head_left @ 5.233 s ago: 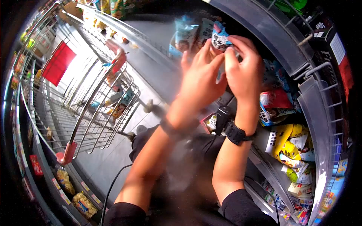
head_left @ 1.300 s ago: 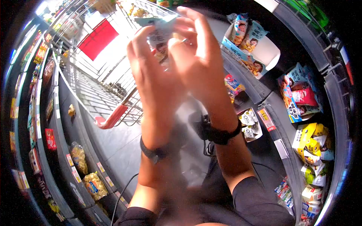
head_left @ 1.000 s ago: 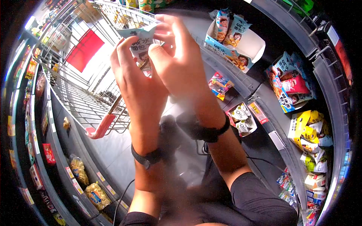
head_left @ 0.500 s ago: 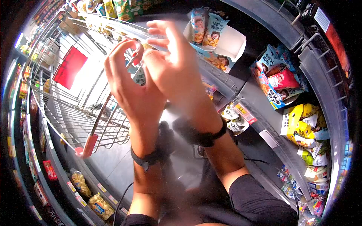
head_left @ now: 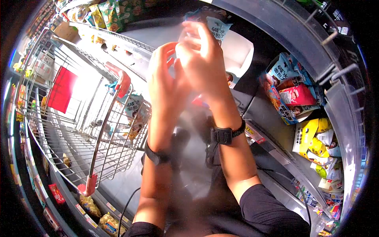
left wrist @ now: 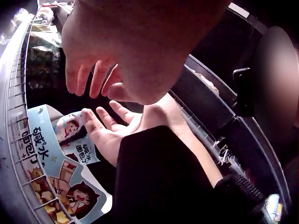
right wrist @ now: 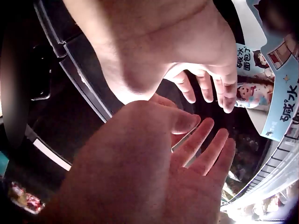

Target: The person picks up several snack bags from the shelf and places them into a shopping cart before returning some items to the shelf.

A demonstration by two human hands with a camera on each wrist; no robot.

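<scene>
Side by side in the head view, my left hand [head_left: 164, 75] and right hand [head_left: 203, 61] are raised, fingers loosely bent and nothing between them. The wrist views show the two hands close together, overlapping, with bare palms and fingers. A light-blue snack bag [head_left: 133, 106] lies in the shopping cart [head_left: 98, 144], to the left of my hands. Just beyond my right fingertips, another light-blue snack bag [head_left: 218, 28] stands in an open display box [head_left: 240, 55]. The left wrist view shows this box's printed blue front [left wrist: 44, 133] with bags behind it.
Right of the hands, a second display box [head_left: 281, 104] holds blue and red bags. Below it sits a yellow box [head_left: 302, 134] of small packets. A wire shelf rail [head_left: 130, 41] runs behind my hands. Green snack bags [head_left: 108, 17] stand at the top left.
Both hands held a blue snack bag and carried it left over the cart. They let go of it, and it now lies in the cart. The hands have moved back right, toward the display box.
</scene>
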